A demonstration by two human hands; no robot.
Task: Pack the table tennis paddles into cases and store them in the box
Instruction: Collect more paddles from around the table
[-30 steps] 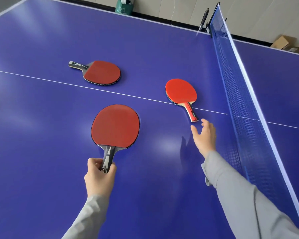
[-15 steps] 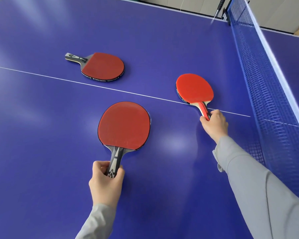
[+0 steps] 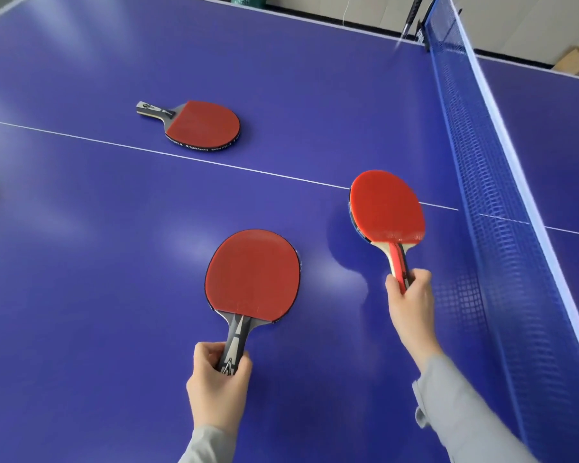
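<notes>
Your hands work over a blue tabletop (image 3: 81,295) with wide bare surface to the left of your left hand (image 3: 216,382); the blue net (image 3: 502,228) walls off the side just right of your right hand (image 3: 410,297), and the white centre line (image 3: 147,150) runs across beyond both hands. The tabletop's far white edge lies well ahead.

Your left hand grips the grey-and-black handle of a dark-red paddle (image 3: 253,275), its face up and low over the tabletop. Your right hand curls round the red-and-wood handle of a brighter red paddle (image 3: 386,207), whose blade is raised and casts a shadow to its left. A third paddle (image 3: 203,125) lies flat far ahead of your left hand, handle pointing left, lettering on its edge tape.

Half a second ago the brighter paddle lay flat on the centre line with your right hand just closing on it; now it is lifted clear and drawn nearer to you.
</notes>
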